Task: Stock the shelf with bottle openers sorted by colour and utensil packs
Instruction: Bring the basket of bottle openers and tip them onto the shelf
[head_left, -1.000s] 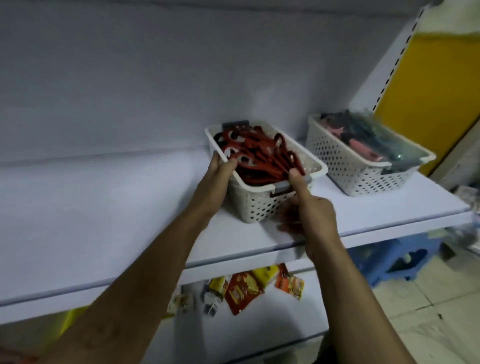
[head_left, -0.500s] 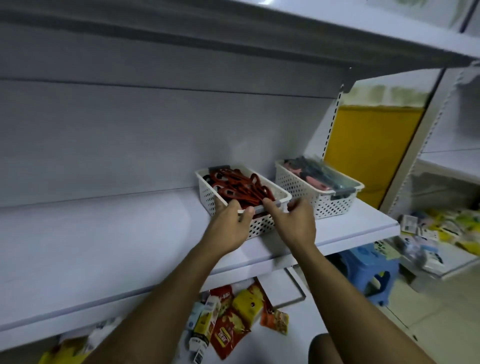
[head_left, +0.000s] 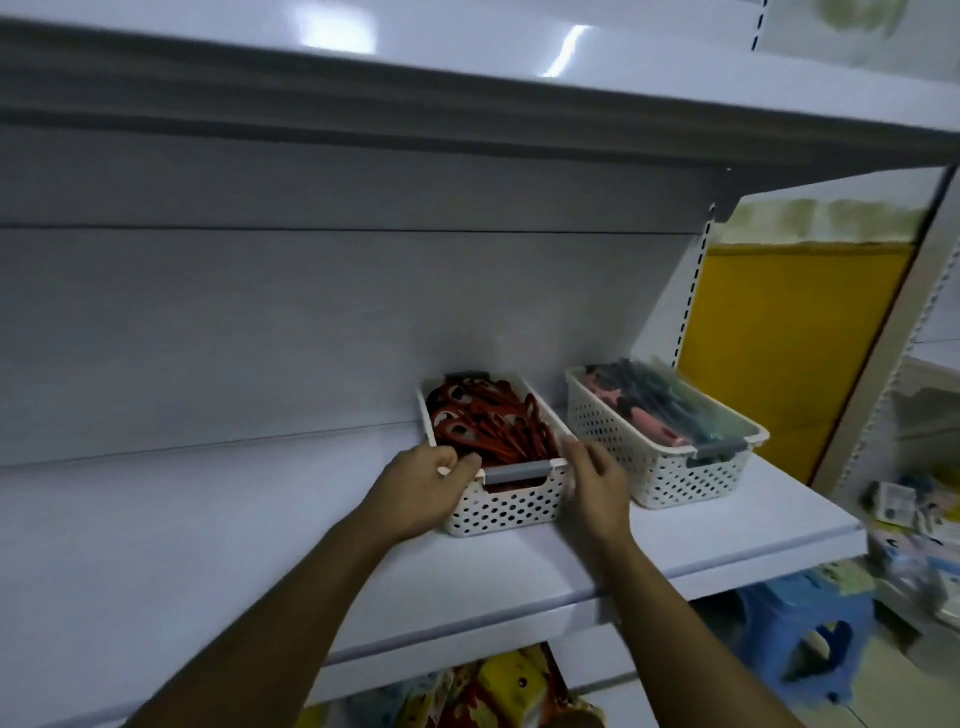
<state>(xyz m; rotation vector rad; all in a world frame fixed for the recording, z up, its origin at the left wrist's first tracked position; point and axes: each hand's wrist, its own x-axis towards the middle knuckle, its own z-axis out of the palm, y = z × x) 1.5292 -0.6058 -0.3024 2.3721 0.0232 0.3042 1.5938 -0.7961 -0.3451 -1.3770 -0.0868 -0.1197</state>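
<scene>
**White shelf, two baskets: the red lot being squared up**

White metal shelving fills the view, and the middle shelf (head_left: 260, 545) carries both of the task's containers towards its right end. A white basket (head_left: 511, 512) heaped with red bottle openers (head_left: 493, 426) sits a little back from the front edge, its grey handle (head_left: 516, 474) facing the person. Just beside it on the right, apart by a narrow gap, a second basket (head_left: 675, 467) holds the utensil packs (head_left: 654, 400), dark and pink under clear wrapping.

Both hands are on the red lot. The left hand (head_left: 415, 488) grips the front left corner, its fingers curled over the rim. The right hand (head_left: 597, 483) lies against the front right corner with fingers loosely extended, touching the wall rather than closing on it, though blur makes the thumb hard to read.

This looks like the placing step for the red openers, nearly done. The next move probably calls for a small nudge to line the container up with its neighbour, then a release. Other colours, if any remain, are not in view. A blue stool (head_left: 805, 623) stands on the floor below right.
</scene>
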